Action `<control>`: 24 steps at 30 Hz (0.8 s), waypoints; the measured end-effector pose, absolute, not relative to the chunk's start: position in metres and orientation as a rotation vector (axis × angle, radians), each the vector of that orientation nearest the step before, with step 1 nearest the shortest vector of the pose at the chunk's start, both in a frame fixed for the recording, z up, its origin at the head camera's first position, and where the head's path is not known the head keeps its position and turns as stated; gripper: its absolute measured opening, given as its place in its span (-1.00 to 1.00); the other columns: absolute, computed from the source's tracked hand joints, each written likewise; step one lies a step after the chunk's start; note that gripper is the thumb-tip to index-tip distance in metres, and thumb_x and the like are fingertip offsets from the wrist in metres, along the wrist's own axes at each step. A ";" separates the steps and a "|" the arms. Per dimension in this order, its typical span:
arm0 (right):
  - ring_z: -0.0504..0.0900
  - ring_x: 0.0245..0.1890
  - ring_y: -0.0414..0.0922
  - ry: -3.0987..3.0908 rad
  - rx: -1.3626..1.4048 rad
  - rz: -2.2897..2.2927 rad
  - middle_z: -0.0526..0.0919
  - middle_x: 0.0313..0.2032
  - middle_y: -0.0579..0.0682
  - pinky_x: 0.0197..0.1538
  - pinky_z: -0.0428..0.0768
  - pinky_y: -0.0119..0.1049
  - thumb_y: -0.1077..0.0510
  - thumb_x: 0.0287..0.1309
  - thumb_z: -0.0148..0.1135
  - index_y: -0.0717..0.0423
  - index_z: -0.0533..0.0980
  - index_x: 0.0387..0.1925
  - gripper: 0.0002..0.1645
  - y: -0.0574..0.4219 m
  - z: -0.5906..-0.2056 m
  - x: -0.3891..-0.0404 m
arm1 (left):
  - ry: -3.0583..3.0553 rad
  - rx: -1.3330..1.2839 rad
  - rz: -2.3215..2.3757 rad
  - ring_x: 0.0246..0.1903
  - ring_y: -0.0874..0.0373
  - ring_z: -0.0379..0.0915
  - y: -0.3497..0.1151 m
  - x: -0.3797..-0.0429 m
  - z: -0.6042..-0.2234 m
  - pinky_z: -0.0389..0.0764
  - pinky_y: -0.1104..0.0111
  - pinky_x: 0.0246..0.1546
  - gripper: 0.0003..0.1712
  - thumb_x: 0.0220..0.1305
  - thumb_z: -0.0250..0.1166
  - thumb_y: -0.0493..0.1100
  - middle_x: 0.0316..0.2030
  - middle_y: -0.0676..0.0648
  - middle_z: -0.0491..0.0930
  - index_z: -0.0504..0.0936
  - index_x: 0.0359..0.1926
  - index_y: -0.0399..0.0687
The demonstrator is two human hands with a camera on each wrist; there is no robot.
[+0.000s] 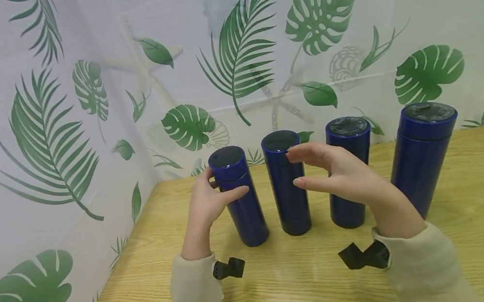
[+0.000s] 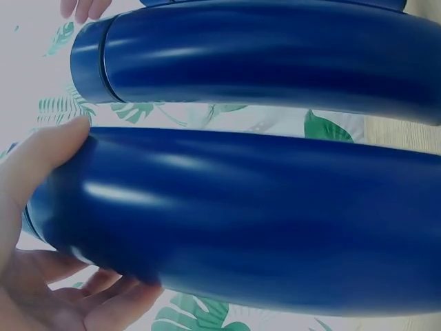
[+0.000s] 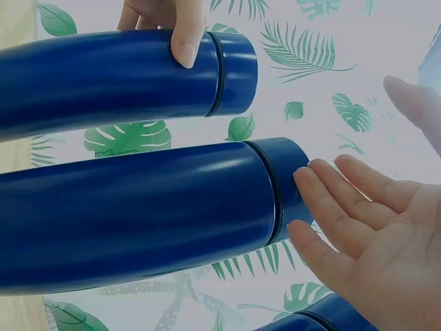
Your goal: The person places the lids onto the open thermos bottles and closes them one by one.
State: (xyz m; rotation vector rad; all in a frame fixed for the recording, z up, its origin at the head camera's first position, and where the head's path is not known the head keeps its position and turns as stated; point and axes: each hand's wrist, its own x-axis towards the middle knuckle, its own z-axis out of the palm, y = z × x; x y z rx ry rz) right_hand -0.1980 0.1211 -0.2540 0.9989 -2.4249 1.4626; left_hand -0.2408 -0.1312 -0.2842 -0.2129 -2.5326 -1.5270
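My left hand [image 1: 205, 203] grips the leftmost blue thermos bottle [image 1: 248, 218] just below its lid, the thumb on the near side. In the left wrist view, the fingers bend around the far side of this thermos [image 2: 262, 221], which leans a little in the head view. My right hand [image 1: 344, 170] reaches in from the right at the second blue thermos [image 1: 291, 199]. In the right wrist view its fingers [image 3: 327, 214] are extended, with fingertips right at the lid [image 3: 295, 186]; thumb and fingers stand apart, not closed around the bottle.
To the right stand a third blue thermos [image 1: 348, 211], partly behind the right hand, and a larger-looking fourth one [image 1: 422, 163]. All stand in a row on a wooden table [image 1: 281, 283]. A white leaf-print cloth [image 1: 182, 79] hangs behind and along the left.
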 end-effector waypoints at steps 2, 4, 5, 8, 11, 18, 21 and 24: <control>0.25 0.16 0.06 -2.425 0.995 1.464 0.38 0.07 0.18 0.16 0.15 0.02 0.21 0.06 0.21 0.31 0.27 0.11 -0.42 0.121 -0.254 -0.198 | -2.528 -0.181 -1.524 0.00 -0.03 0.33 -0.132 -0.242 -0.285 0.44 0.11 -0.16 -0.18 -0.22 0.47 -0.08 -0.02 -0.09 0.41 0.33 0.13 -0.08; 0.25 0.16 0.06 -2.419 0.992 1.459 0.38 0.07 0.18 0.16 0.15 0.02 0.22 0.07 0.20 0.32 0.28 0.11 -0.43 0.120 -0.254 -0.198 | -2.520 -0.154 -1.522 0.02 -0.03 0.30 -0.132 -0.243 -0.285 0.43 0.11 -0.14 -0.14 -0.22 0.46 -0.07 0.00 -0.09 0.38 0.30 0.16 -0.10; 0.25 0.16 0.06 -2.413 0.984 1.455 0.39 0.06 0.18 0.16 0.15 0.01 0.22 0.08 0.19 0.31 0.29 0.10 -0.45 0.119 -0.254 -0.198 | -2.516 -0.139 -1.520 0.02 -0.03 0.30 -0.132 -0.243 -0.285 0.43 0.11 -0.13 -0.13 -0.21 0.46 -0.06 0.01 -0.09 0.37 0.28 0.17 -0.11; 0.26 0.15 0.06 -2.370 0.930 1.446 0.40 0.05 0.17 0.15 0.17 0.00 0.23 0.11 0.15 0.31 0.32 0.07 -0.51 0.119 -0.253 -0.197 | -2.510 -0.132 -1.523 0.03 -0.04 0.28 -0.130 -0.245 -0.286 0.41 0.11 -0.10 -0.09 -0.21 0.46 -0.05 0.04 -0.11 0.35 0.25 0.20 -0.13; 0.27 0.14 0.06 -2.314 0.845 1.418 0.41 0.04 0.16 0.14 0.19 0.01 0.23 0.14 0.12 0.29 0.33 0.06 -0.55 0.120 -0.252 -0.194 | -2.522 -0.168 -1.505 0.08 -0.05 0.23 -0.128 -0.246 -0.285 0.36 0.09 -0.04 0.00 -0.21 0.46 -0.02 0.10 -0.15 0.29 0.16 0.25 -0.15; 0.31 0.08 0.08 -2.204 0.785 1.125 0.42 0.01 0.16 0.03 0.26 0.06 0.26 0.10 0.14 0.28 0.36 0.05 -0.55 0.131 -0.253 -0.180 | -2.193 -0.361 -1.216 0.22 0.01 -0.06 -0.114 -0.222 -0.273 0.10 0.12 0.15 0.06 -0.07 0.34 0.11 0.23 -0.19 -0.01 -0.04 0.30 -0.23; 0.34 0.05 0.06 -2.209 0.772 0.967 0.43 0.01 0.13 -0.01 0.30 -0.01 0.22 0.07 0.19 0.26 0.37 0.05 -0.52 0.140 -0.256 -0.172 | -2.004 -0.562 -1.019 0.20 0.01 -0.02 -0.099 -0.204 -0.268 0.10 0.14 0.16 -0.06 -0.04 0.32 0.03 0.19 -0.24 0.07 0.07 0.24 -0.33; 0.37 0.03 0.04 -2.216 0.746 0.836 0.44 0.01 0.10 0.01 0.33 -0.20 0.21 0.00 0.26 0.23 0.38 0.03 -0.49 0.150 -0.259 -0.163 | -2.014 -0.773 -0.892 0.20 -0.01 0.01 -0.084 -0.189 -0.269 0.13 0.17 0.15 -0.11 -0.03 0.31 -0.01 0.17 -0.28 0.13 0.11 0.21 -0.38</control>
